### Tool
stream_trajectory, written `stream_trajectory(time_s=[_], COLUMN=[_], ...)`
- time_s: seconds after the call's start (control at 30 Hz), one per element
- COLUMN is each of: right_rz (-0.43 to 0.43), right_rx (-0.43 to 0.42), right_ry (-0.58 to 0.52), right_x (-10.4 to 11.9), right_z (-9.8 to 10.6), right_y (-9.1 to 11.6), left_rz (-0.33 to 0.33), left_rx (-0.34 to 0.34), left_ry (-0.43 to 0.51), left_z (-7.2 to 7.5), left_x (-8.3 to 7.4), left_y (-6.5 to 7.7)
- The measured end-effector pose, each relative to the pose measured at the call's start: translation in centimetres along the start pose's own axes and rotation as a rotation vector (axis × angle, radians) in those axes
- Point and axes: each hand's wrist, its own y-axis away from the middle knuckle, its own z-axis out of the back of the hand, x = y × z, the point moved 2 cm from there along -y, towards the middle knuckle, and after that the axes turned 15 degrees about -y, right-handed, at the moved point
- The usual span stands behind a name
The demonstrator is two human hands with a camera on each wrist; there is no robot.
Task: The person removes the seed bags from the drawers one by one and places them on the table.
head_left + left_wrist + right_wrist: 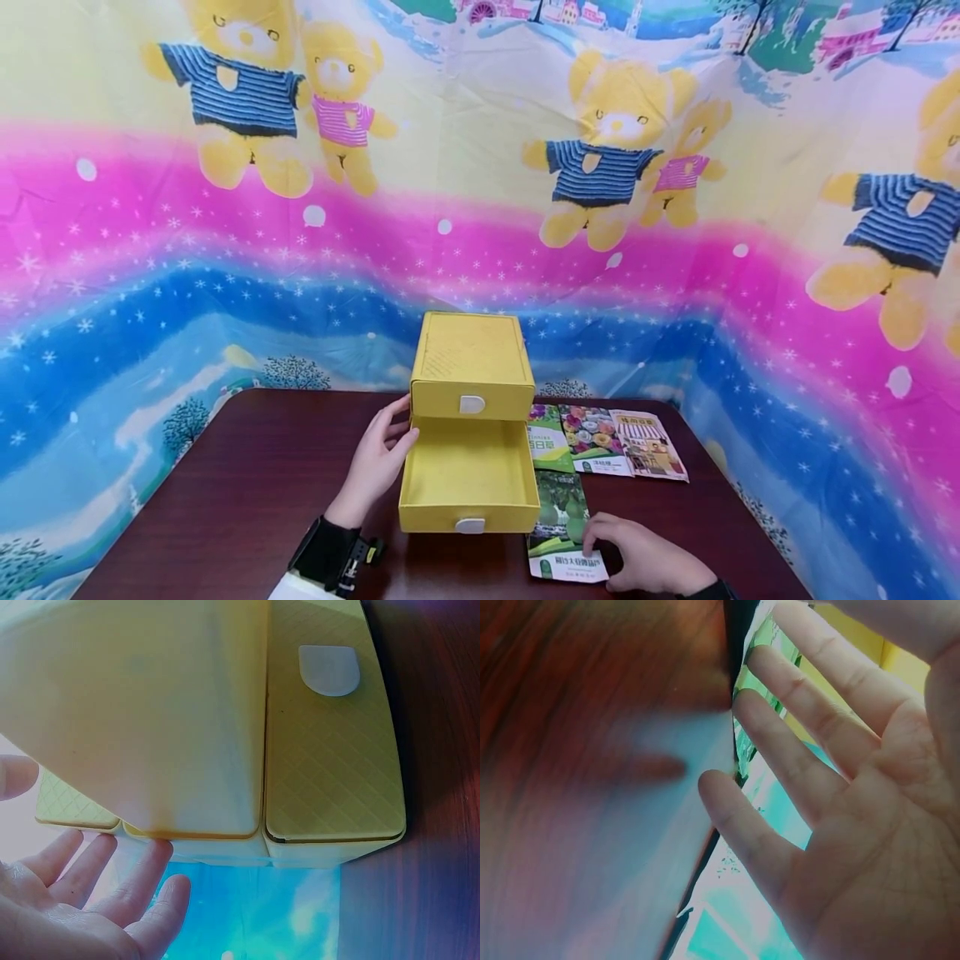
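A yellow drawer box (474, 350) stands on the table, its middle drawer (471, 475) pulled out and bare inside. Below it, in the left wrist view, the bottom drawer (334, 757) is closed, with a white tab on its front. My left hand (375, 462) rests along the box's left side, fingers spread and thumb by the open drawer's edge. A dark green seed packet (558, 525) lies right of the drawer. At this packet's right edge is my right hand (641, 554), fingertips on the edge and thumb near its lower corner. The right wrist view shows extended fingers (772, 750).
Behind the green packet lie a flower packet with a green label (547, 442), another flower packet (596, 442) and a packet with a shop drawing (648, 446). A bear-printed cloth (450, 250) hangs behind the dark wooden table (247, 492).
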Motion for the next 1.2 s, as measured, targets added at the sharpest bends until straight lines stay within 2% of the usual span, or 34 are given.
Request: stream_trajectory(time_s=[0.3, 0.6, 0.9, 1.2], right_rz=[0.004, -0.106, -0.117, -0.096], right_rx=[-0.034, -0.085, -0.130, -0.284], right_ry=[-0.016, 0.000, 0.019, 0.100], right_x=[0.4, 0.1, 0.0, 1.2], right_z=[-0.1, -0.3, -0.3, 0.4], right_y=[-0.2, -0.5, -0.7, -0.9], left_rz=[0.003, 0.002, 0.002, 0.000], left_rx=[0.006, 0.014, 0.025, 0.042], left_ry=[-0.002, 0.004, 0.003, -0.006], left_z=[-0.1, -0.1, 0.0, 0.2], left_x=[0.0, -0.2, -0.1, 0.0], left_y=[0.1, 0.2, 0.3, 0.1])
